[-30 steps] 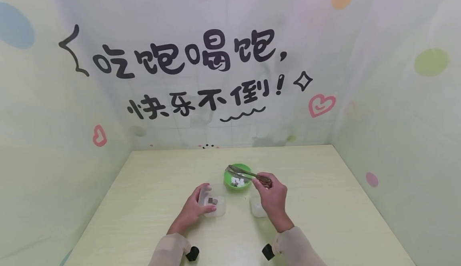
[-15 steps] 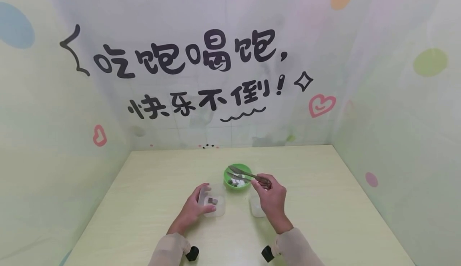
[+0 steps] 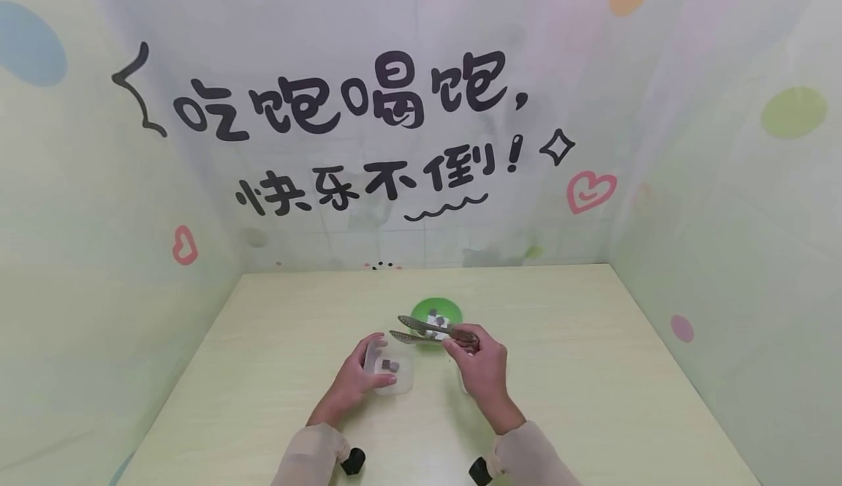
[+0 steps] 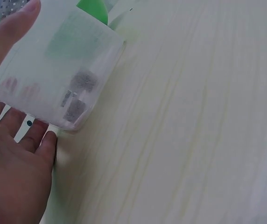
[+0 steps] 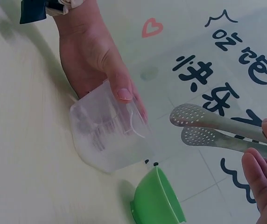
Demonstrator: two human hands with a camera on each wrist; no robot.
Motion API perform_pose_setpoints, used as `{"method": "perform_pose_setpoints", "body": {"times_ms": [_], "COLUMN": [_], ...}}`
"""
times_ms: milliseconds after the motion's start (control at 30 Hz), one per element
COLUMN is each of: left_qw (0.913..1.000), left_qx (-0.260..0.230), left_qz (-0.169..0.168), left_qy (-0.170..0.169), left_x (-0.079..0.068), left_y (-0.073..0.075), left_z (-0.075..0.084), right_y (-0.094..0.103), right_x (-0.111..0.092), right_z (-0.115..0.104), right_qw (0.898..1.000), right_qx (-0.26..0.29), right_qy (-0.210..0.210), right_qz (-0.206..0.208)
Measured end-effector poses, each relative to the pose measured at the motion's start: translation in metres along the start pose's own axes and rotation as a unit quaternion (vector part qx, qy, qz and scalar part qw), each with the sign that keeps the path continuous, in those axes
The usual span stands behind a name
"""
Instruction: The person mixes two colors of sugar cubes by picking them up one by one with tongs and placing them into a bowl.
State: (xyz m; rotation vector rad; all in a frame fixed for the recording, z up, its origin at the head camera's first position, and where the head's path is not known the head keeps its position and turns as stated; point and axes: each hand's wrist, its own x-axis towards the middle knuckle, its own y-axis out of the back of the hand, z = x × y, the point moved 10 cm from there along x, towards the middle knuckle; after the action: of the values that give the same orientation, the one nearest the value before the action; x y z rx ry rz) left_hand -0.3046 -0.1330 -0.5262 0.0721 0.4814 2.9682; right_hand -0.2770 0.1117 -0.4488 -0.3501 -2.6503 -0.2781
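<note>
In the head view my left hand [image 3: 350, 384] grips a clear plastic box [image 3: 403, 384], thumb at its near side and fingers round the far side. Two dark brown cubes [image 4: 74, 111] lie in the box. My right hand [image 3: 487, 370] holds metal tongs [image 5: 222, 122] with perforated tips. The tips are apart, and I see nothing between them. They hang between the box and a green bowl [image 3: 437, 303]. White and brown cubes [image 3: 439, 321] lie in the bowl, partly hidden behind the tongs.
A second clear box [image 3: 464, 381] stands mostly hidden under my right hand. The pale wooden table [image 3: 296, 318] is bordered by printed cloth walls [image 3: 421, 33] at the back and both sides.
The tongs have moved left and towards me, from over the bowl to its left front edge. More brown cubes show in the bowl. My left hand and its box stay put.
</note>
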Motion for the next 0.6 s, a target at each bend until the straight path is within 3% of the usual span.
{"method": "perform_pose_setpoints", "body": {"times_ms": [433,600], "left_qw": [0.9999,1.0], "left_qx": [0.0,0.001], "left_qz": [-0.01,-0.008], "left_qy": [-0.001,0.003], "left_x": [0.001,0.01], "left_y": [-0.003,-0.006], "left_z": [-0.002,-0.026], "right_y": [-0.016,-0.022], "right_x": [-0.007,-0.009], "right_z": [0.004,0.009], "right_qw": [0.999,0.999], "right_qx": [0.027,0.033], "right_qy": [-0.007,-0.021], "right_qz": [-0.023,-0.034]}}
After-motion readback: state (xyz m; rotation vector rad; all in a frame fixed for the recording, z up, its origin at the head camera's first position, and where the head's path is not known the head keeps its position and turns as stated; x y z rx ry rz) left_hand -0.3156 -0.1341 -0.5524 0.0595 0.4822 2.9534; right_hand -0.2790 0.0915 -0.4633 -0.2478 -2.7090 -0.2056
